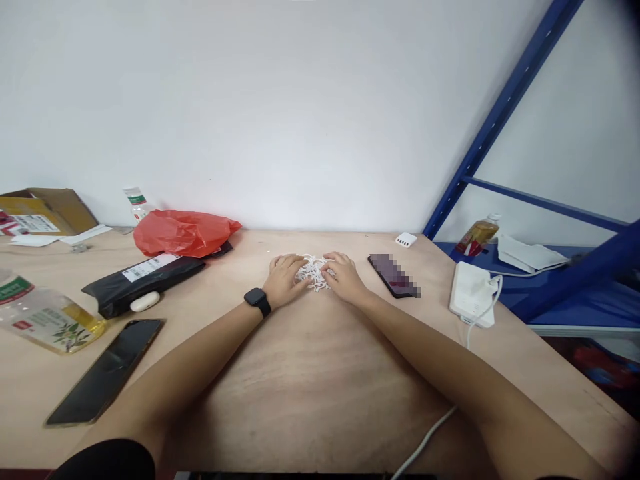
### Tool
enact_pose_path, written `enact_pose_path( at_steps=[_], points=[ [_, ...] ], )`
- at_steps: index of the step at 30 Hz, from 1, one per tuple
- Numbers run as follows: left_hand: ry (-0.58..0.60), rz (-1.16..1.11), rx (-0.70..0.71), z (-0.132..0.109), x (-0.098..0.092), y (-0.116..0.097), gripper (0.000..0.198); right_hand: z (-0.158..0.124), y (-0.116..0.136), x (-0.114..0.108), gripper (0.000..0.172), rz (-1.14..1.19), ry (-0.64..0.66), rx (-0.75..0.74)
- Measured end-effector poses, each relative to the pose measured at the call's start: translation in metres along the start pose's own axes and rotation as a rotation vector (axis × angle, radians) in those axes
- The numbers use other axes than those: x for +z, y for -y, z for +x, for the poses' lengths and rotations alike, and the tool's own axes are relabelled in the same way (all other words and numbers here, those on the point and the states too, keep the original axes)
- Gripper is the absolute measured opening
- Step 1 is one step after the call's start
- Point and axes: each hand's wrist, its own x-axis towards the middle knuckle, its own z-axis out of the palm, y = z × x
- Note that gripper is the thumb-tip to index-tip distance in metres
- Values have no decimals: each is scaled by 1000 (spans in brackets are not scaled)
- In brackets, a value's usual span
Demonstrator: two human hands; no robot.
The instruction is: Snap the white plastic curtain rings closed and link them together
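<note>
A small heap of thin, white, curved pieces lies on the wooden table, too small and tangled for me to make out their kind. My left hand rests against the heap's left side, fingers spread and slightly bent, the thumb reaching toward its near edge. On the opposite side my right hand curves around the heap with its fingers apart and its thumb at the pieces. Both hands touch the heap, and neither has visibly lifted a piece. A black watch is on my left wrist.
Left are a phone, an oil-coloured bottle, a black package, a white case and a red bag. Right are another phone, a white charger and a power strip with a cable. A blue frame stands beyond.
</note>
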Motion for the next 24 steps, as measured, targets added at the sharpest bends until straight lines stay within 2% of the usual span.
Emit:
enact_pose_path(
  at_steps=[2, 5, 10, 15, 18, 24],
  points=[
    [-101, -60, -8, -12, -9, -11, 36, -10, 17, -6, 13, 99, -89, 30],
    [-199, -150, 11, -33, -21, -29, 29, -30, 46, -11, 10, 341, -168, 42],
    [-251, -315, 42, -58, -34, -49, 20, -59, 80, -8, 8, 579, -87, 10],
    [-306, -374, 46, -66, -34, -49, 18, -66, 84, -4, 9, 607, -51, -27],
    [-259, -393, 136, -66, -34, -48, 14, -68, 82, -3, 9, 570, -49, 1],
    [-219, -425, 107, -65, -34, -49, 20, -71, 81, -6, 11, 544, -108, 9]
  ],
)
